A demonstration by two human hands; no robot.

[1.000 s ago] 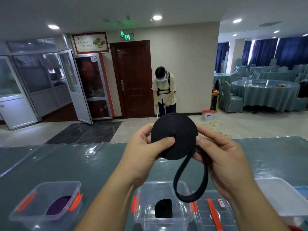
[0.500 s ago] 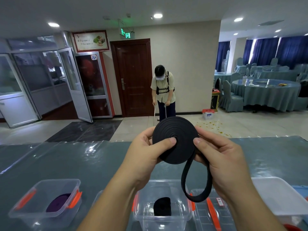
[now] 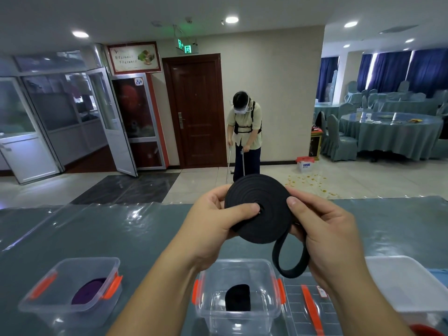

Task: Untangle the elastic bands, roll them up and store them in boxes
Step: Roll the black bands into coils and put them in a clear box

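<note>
Head view shows the left hand (image 3: 213, 221) and right hand (image 3: 324, 229) both gripping the black band roll (image 3: 258, 207), nearly finished, with a short tail loop (image 3: 289, 263) unwound above the near box (image 3: 238, 294).

The black elastic band (image 3: 260, 209), centre frame, looks like matt woven cloth. The boxes (image 3: 72, 291) at the bottom are clear glossy plastic with orange clips. A shiny transparent film covers the grey-green table (image 3: 109, 229). Beyond, the floor tiles (image 3: 351, 180) gleam.
</note>
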